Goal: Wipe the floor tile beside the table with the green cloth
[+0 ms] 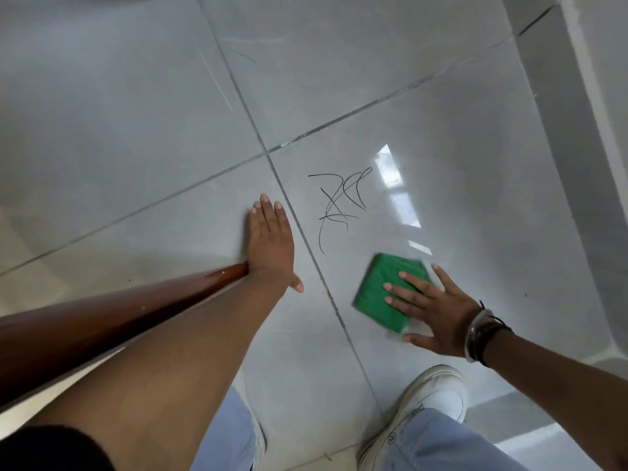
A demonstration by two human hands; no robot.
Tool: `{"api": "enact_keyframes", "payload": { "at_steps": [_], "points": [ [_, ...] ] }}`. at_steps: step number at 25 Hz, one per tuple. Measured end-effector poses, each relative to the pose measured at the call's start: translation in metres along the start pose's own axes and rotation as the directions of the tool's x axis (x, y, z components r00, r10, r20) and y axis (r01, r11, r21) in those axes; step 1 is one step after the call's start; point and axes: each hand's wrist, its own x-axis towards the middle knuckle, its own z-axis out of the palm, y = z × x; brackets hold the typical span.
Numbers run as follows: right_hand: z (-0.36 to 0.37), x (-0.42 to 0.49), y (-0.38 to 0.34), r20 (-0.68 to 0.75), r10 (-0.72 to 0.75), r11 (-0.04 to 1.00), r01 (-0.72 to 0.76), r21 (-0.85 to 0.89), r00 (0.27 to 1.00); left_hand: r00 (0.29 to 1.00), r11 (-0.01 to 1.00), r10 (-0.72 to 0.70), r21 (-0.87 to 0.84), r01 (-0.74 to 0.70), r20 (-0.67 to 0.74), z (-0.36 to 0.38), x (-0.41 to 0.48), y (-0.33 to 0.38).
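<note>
Right hand (438,311) spread flat, fingers splayed, pressing the folded green cloth (384,294) onto the floor tile (458,185), no closed grip. Black scribble (339,205) at 11 o'clock of the cloth. Left hand (270,243) open, palm down at 9 o'clock, against a brown table leg (136,307).

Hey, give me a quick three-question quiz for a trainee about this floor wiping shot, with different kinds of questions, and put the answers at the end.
1. True or false: the green cloth already covers the black scribble.
2. Which hand presses the cloth? A) left hand B) right hand
3. Fill in: the left hand lies flat on the floor, across a ___ line from the scribble.

Key: 1 false, the cloth lies nearer the person, apart from the scribble. 2 B, the right hand. 3 grout.
</note>
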Motion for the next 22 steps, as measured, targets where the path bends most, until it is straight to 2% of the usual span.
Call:
{"api": "enact_keyframes", "payload": {
  "at_steps": [2, 4, 5, 6, 8, 9, 14, 17, 19, 22],
  "points": [
    [-0.025, 0.053, 0.001, -0.072, 0.25, 0.964, -0.241, 0.114, 0.966, 1.0, 1.0, 0.001, 0.027, -0.001, 0.003, -0.003, -0.001, 0.001],
    [-0.06, 0.134, 0.005, -0.144, 0.555, 0.816, -0.504, 0.282, 0.819, 1.0, 0.999, 0.0, 0.052, -0.001, 0.007, -0.004, -0.001, 0.001],
    [-0.08, 0.171, 0.011, -0.129, 0.649, 0.735, -0.575, 0.359, 0.749, 1.0, 0.998, 0.007, 0.058, -0.007, 0.008, -0.004, 0.0, 0.001],
    [-0.096, 0.198, 0.018, -0.117, 0.694, 0.692, -0.613, 0.381, 0.711, 1.0, 0.998, 0.013, 0.059, -0.013, 0.002, -0.002, 0.0, 0.0],
    [-0.102, 0.211, 0.023, -0.093, 0.693, 0.699, -0.635, 0.33, 0.715, 1.0, 0.998, 0.021, 0.051, -0.021, -0.006, -0.002, 0.0, -0.001],
    [-0.091, 0.2, 0.014, -0.079, 0.648, 0.743, -0.604, 0.289, 0.758, 1.0, 0.999, 0.021, 0.047, -0.02, -0.007, -0.002, -0.001, -0.001],
    [-0.02, 0.072, -0.103, 0.071, 0.321, 0.934, -0.328, 0.142, 0.944, 0.999, 0.998, 0.036, 0.055, -0.036, 0.003, -0.006, -0.002, -0.003],
    [-0.009, 0.058, -0.091, 0.102, 0.145, 0.987, -0.152, 0.06, 0.984, 0.999, 0.997, 0.043, 0.068, -0.042, -0.013, -0.004, -0.003, -0.003],
    [-0.029, 0.094, -0.057, 0.053, 0.191, 0.982, -0.19, -0.01, 0.98, 0.999, 0.997, 0.045, 0.064, -0.043, -0.022, -0.004, -0.002, -0.002],
    [-0.083, 0.185, 0.003, -0.054, 0.41, 0.912, -0.409, 0.026, 0.911, 0.999, 0.998, 0.04, 0.045, -0.04, -0.011, -0.003, -0.004, -0.001]
  ]
}}
